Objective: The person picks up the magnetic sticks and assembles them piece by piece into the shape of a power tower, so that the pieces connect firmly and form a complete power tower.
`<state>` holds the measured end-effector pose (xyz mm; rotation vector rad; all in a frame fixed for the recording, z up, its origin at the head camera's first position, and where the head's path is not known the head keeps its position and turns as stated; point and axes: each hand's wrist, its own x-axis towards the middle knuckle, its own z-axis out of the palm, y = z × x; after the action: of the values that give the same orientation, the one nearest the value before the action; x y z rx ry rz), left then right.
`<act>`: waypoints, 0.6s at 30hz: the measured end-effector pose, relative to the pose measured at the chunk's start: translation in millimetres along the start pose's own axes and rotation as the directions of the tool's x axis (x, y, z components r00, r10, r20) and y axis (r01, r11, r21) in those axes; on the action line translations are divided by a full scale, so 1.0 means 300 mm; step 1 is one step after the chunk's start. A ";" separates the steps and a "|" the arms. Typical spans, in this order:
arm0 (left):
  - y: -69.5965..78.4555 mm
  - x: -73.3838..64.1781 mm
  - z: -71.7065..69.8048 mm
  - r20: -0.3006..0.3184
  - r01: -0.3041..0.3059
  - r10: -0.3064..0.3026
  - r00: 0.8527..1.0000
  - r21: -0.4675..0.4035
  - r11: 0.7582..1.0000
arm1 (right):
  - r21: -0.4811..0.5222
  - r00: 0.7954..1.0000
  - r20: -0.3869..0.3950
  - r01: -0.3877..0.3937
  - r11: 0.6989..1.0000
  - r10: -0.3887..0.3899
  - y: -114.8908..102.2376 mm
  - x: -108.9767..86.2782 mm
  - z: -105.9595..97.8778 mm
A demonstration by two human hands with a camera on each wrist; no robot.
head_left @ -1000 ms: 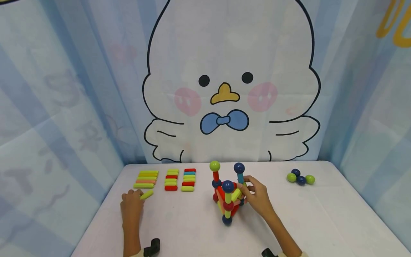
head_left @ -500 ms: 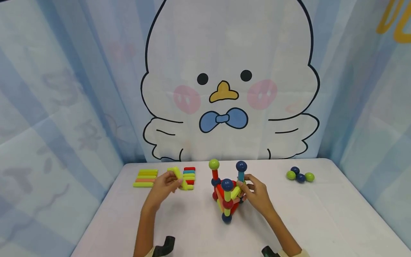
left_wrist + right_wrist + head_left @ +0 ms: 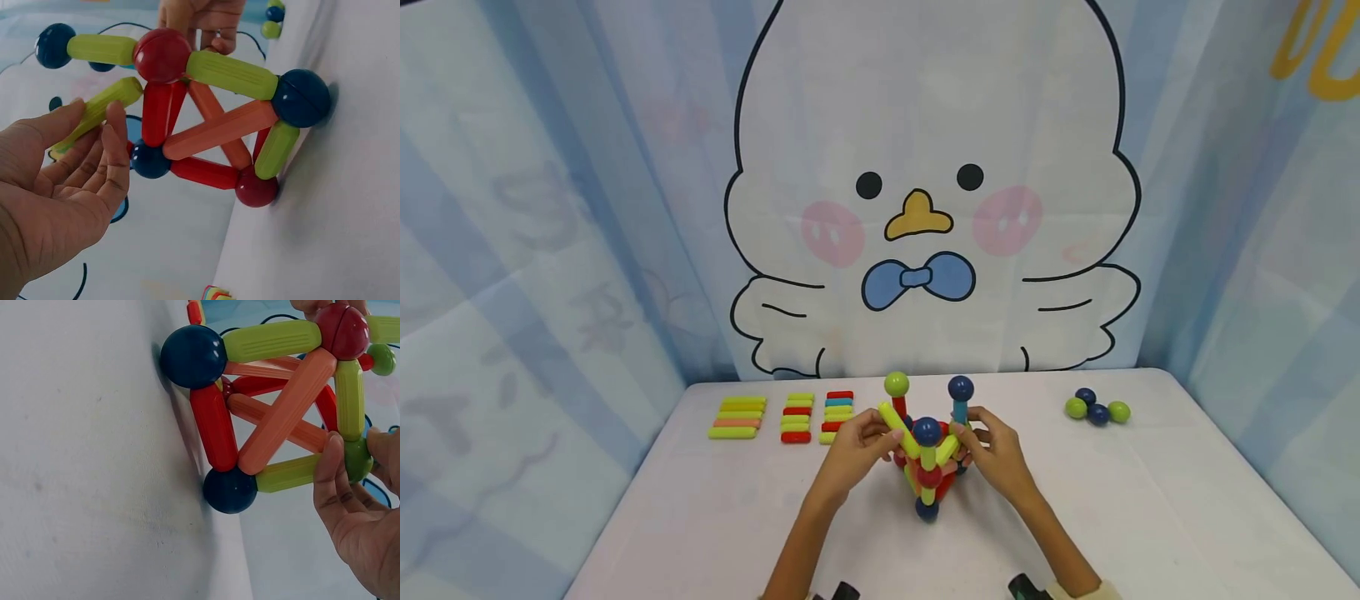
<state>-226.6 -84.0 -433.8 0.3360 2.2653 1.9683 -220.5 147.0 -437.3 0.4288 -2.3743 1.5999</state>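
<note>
A ball-and-stick structure of coloured magnetic-looking rods and balls (image 3: 929, 477) stands on the table in front of me. My left hand (image 3: 852, 454) pinches a loose yellow-green rod (image 3: 103, 111) between thumb and fingers. One end of that rod lies close to a red ball (image 3: 162, 56) of the structure; whether they touch I cannot tell. On the structure's right side, my right hand (image 3: 998, 457) grips a green ball (image 3: 358, 460) with thumb and fingers. Upright rods rise from the structure's upper corners, topped by a green ball (image 3: 897, 384) and dark blue balls (image 3: 960, 388).
Three stacks of sorted rods lie at the back left: yellow and orange ones (image 3: 737, 414), a red and green group (image 3: 797, 422), and one with a blue rod (image 3: 839, 402). Loose green and blue balls (image 3: 1097, 413) sit at the back right. A printed curtain (image 3: 925, 333) hangs behind the table.
My left hand picked up a yellow-green rod at the left and carried it rightward to the structure. My right hand has stayed at the structure's right side.
</note>
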 end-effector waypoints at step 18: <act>-0.018 0.009 0.065 -0.055 -0.027 0.028 0.998 0.009 1.000 | -0.011 1.000 -0.019 0.025 1.000 -0.025 0.003 0.000 0.009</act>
<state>-225.2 -65.3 -441.9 0.3197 2.3151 2.0055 -221.0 144.7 -439.0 0.4371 -2.3537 1.5724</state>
